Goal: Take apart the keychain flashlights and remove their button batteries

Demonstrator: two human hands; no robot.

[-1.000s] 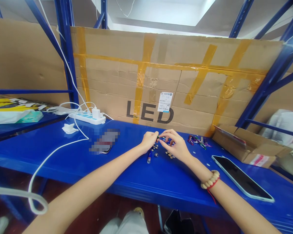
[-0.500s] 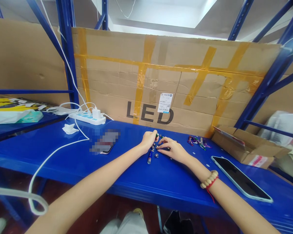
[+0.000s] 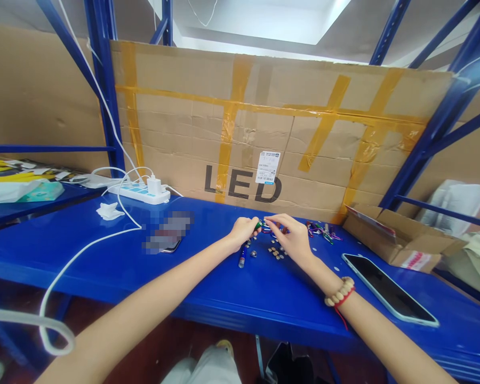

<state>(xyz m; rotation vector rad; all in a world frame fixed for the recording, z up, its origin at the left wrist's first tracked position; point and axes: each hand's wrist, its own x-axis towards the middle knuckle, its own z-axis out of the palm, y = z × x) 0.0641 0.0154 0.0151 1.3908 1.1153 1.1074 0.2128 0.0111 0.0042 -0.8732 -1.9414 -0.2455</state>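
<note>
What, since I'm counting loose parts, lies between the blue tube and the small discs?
In the head view, a small silvery piece lies between the blue tube and the discs, apart from both.

Behind the table (image 3: 264,298) stands a cardboard panel (image 3: 176,138). Discs (image 3: 276,253) lie mid-table, a power strip (image 3: 138,193) at the back left, a phone (image 3: 388,288) to the right, a carton (image 3: 392,250) behind the phone.

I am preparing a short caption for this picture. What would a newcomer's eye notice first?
A large cardboard sheet marked LED, crossed by yellow tape, stands behind the blue table. In front, the left hand holds a small green piece, the right hand close beside it. A pale-rimmed phone lies on the right.
</note>
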